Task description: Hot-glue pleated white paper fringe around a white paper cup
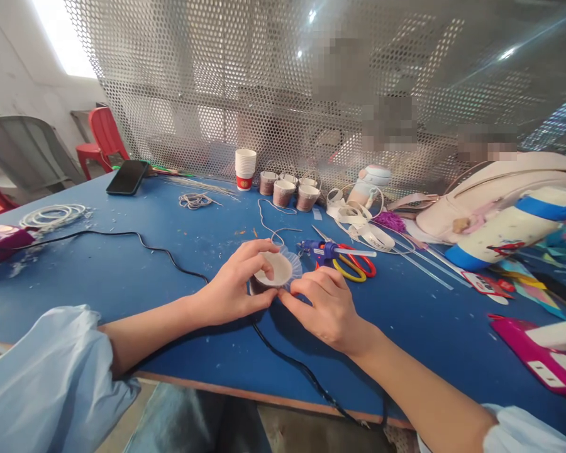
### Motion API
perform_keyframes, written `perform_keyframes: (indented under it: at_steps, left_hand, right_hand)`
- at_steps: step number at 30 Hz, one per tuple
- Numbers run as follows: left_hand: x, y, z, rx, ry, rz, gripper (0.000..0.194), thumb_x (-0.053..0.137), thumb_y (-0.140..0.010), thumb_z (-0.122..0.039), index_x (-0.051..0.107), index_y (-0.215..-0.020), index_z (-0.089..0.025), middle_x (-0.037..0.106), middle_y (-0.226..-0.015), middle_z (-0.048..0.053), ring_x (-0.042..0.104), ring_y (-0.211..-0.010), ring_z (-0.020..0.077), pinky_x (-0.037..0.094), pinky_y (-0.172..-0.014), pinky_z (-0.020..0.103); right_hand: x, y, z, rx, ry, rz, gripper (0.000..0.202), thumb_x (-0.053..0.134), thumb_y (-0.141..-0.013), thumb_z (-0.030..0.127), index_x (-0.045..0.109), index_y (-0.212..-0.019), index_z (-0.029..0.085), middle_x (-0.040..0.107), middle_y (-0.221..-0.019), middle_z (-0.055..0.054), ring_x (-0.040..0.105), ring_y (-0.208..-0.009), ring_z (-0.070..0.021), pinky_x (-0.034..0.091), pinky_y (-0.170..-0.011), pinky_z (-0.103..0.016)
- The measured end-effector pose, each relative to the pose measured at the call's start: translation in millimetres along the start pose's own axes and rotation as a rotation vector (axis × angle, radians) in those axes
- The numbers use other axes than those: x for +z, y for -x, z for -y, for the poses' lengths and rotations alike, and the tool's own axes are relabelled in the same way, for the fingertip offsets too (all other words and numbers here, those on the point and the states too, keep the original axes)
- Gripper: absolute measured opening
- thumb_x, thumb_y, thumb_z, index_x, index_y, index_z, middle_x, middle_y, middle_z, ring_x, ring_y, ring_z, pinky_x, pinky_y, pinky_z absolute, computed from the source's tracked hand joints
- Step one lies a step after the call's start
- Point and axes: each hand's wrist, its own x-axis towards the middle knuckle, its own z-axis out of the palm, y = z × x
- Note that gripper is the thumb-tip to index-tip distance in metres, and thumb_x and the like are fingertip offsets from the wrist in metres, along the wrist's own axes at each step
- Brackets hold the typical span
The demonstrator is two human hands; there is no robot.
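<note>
A small cup (274, 269) with a pale round top and a dark brown side stands on the blue table in front of me. Pale, see-through pleated trim (294, 267) fans out around its right side. My left hand (238, 283) grips the cup from the left, fingers over the rim and thumb low on the near side. On the right, my right hand (323, 305) has curled fingers, with thumb and forefinger pinching the trim's near edge against the cup. Just beyond lie a blue glue gun (319, 251) and scissors (358, 264) with red and yellow handles.
Several brown-wrapped cups (283, 192) and a paper cup stack (245, 170) line the back by a perforated metal screen (183, 82). White ribbon (358, 223), a bottle (509, 226) and a magenta power strip (538, 355) lie right. A black cable (292, 358) runs beneath my hands.
</note>
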Motion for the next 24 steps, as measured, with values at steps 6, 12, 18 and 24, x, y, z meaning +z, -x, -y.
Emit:
perform_keyframes:
  at_steps: [6, 12, 18, 24]
  left_hand:
    - [2.1, 0, 1, 0.042, -0.038, -0.010, 0.015, 0.061, -0.078, -0.010, 0.050, -0.078, -0.019, 0.059, -0.121, 0.012, 0.049, -0.124, 0.0254, 0.042, -0.103, 0.047]
    - [-1.2, 1, 4, 0.028, -0.037, 0.029, 0.013, 0.064, -0.080, -0.016, 0.052, -0.082, -0.020, 0.059, -0.122, 0.011, 0.047, -0.127, 0.0261, 0.042, -0.104, 0.049]
    - [-4.3, -2, 5, 0.073, -0.073, 0.045, 0.011, 0.065, -0.081, -0.019, 0.055, -0.082, -0.020, 0.064, -0.117, 0.011, 0.049, -0.126, 0.0278, 0.043, -0.103, 0.051]
    - [-7.0, -3, 2, 0.093, -0.114, 0.026, 0.009, 0.067, -0.079, -0.019, 0.059, -0.082, -0.021, 0.071, -0.098, 0.007, 0.056, -0.120, 0.0274, 0.042, -0.103, 0.051]
  right_hand:
    - [-14, 6, 3, -0.007, -0.138, 0.088, 0.016, 0.057, -0.085, 0.011, 0.066, -0.091, 0.023, 0.067, -0.080, -0.002, 0.059, -0.077, -0.0159, 0.044, -0.077, -0.034]
    - [-31, 33, -12, 0.670, -0.317, 0.101, 0.021, 0.055, -0.089, 0.026, 0.055, -0.068, 0.022, 0.057, -0.063, 0.000, 0.052, -0.057, -0.0137, 0.044, -0.058, -0.030]
    - [-2, 35, -41, 1.162, -0.534, 0.225, 0.033, 0.067, -0.077, 0.040, 0.058, -0.099, 0.018, 0.068, -0.094, -0.008, 0.065, -0.082, -0.0212, 0.052, -0.071, -0.035]
    - [28, 14, -53, 1.165, -0.514, 0.308, 0.023, 0.063, -0.076, 0.037, 0.057, -0.086, 0.018, 0.066, -0.083, -0.007, 0.063, -0.081, -0.0240, 0.047, -0.072, -0.035]
